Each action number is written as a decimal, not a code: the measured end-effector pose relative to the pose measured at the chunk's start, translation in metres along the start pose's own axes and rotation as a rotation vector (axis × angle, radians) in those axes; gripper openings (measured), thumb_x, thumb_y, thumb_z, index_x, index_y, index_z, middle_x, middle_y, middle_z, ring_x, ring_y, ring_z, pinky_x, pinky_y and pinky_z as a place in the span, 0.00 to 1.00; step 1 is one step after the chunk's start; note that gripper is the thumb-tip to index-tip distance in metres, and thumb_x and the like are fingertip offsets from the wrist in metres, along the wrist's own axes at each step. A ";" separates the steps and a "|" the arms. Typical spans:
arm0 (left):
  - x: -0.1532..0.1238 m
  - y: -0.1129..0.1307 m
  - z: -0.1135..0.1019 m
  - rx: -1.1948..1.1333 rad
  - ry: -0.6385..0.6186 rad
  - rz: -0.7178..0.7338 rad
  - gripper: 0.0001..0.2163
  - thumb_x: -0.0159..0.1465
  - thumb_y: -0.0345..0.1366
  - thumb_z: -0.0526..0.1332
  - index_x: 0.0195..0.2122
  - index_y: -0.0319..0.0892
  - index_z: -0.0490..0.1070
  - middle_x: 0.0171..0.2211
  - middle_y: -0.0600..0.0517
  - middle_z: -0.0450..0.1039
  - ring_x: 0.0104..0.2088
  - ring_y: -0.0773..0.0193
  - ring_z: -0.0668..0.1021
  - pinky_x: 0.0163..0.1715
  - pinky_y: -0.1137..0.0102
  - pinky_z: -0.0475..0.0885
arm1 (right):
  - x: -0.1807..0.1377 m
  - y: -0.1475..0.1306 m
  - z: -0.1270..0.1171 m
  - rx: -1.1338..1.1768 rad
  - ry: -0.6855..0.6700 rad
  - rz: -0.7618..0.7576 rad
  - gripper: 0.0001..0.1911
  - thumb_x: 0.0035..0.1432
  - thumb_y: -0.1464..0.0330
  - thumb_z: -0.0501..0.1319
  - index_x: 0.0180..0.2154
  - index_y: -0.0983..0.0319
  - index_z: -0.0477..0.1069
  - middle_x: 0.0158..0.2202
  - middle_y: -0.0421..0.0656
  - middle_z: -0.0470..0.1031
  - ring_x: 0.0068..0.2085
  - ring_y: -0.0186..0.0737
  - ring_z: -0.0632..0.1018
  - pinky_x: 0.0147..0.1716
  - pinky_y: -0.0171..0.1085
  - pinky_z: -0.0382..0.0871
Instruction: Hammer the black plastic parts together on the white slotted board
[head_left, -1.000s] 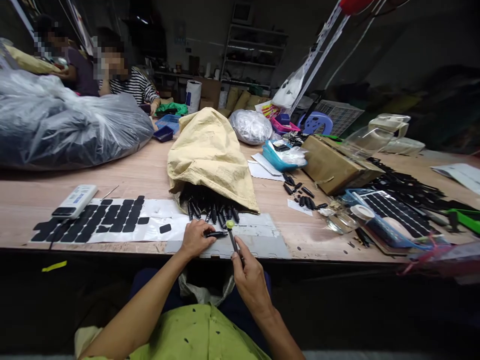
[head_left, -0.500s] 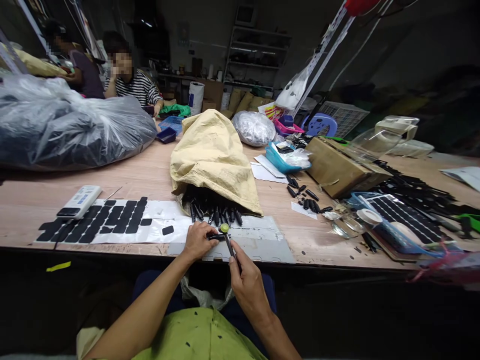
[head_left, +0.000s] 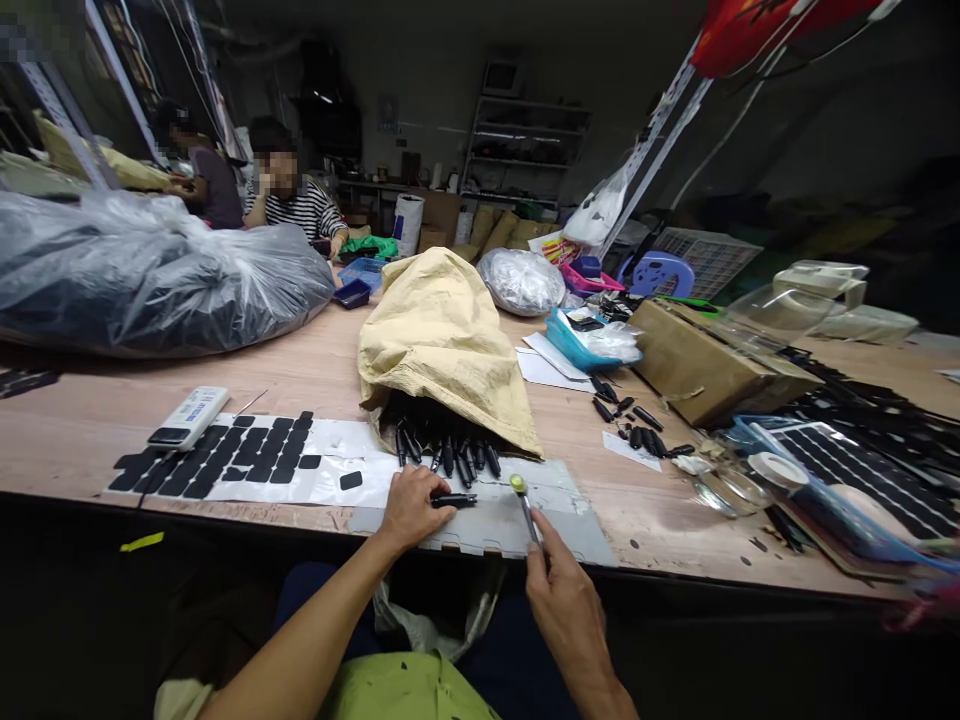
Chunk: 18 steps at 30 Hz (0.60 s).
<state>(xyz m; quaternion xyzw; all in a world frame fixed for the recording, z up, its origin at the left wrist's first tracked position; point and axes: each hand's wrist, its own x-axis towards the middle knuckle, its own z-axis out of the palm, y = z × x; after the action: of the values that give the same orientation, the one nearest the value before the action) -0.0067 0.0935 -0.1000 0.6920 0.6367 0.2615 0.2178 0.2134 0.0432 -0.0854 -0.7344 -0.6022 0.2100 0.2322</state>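
Note:
My left hand [head_left: 409,508] is closed on one end of a slim black tubular piece [head_left: 459,499], which lies sideways low over a grey board [head_left: 489,532]. My right hand [head_left: 564,592] grips the handle of a small hammer [head_left: 526,514], its round yellow-green head up and apart from the black piece. Just beyond my left hand, several similar black pieces [head_left: 448,456] spill from the mouth of a tan sack [head_left: 442,345]. Fingers hide the left end of the held piece.
Black rounded patches [head_left: 255,450] lie on a white sheet at left, beside a white device [head_left: 187,418]. A large plastic bag [head_left: 150,280] stands behind. To the right are loose black pieces [head_left: 636,438], a cardboard box [head_left: 705,365] and a blue tray [head_left: 840,490]. Two people sit across the table.
The hammer has moved right, away from the black piece, with my right hand. My left hand still holds the piece, now more in sight. The whole view has shifted slightly.

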 end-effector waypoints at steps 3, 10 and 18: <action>0.001 -0.002 0.002 0.004 -0.002 0.002 0.07 0.55 0.39 0.68 0.35 0.47 0.77 0.35 0.53 0.74 0.42 0.57 0.71 0.43 0.63 0.61 | 0.004 0.014 -0.002 -0.094 0.025 0.068 0.27 0.62 0.61 0.46 0.60 0.52 0.67 0.58 0.44 0.73 0.50 0.51 0.78 0.42 0.44 0.74; -0.028 0.009 -0.006 -0.111 0.081 0.207 0.07 0.60 0.38 0.64 0.39 0.44 0.74 0.38 0.48 0.73 0.42 0.56 0.72 0.44 0.61 0.64 | 0.006 0.025 0.011 -0.136 0.142 -0.048 0.25 0.62 0.61 0.49 0.58 0.49 0.69 0.49 0.44 0.78 0.37 0.43 0.80 0.27 0.37 0.68; -0.096 -0.002 0.027 -0.180 -0.328 0.296 0.08 0.64 0.39 0.59 0.42 0.45 0.74 0.36 0.50 0.75 0.37 0.61 0.76 0.38 0.69 0.69 | 0.004 0.020 0.011 -0.137 0.128 -0.031 0.25 0.64 0.63 0.47 0.60 0.51 0.68 0.45 0.44 0.78 0.36 0.41 0.79 0.28 0.35 0.67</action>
<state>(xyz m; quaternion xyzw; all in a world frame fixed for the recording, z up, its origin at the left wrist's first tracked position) 0.0041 -0.0007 -0.1295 0.7888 0.4584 0.2305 0.3385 0.2235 0.0449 -0.1058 -0.7510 -0.6105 0.1174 0.2227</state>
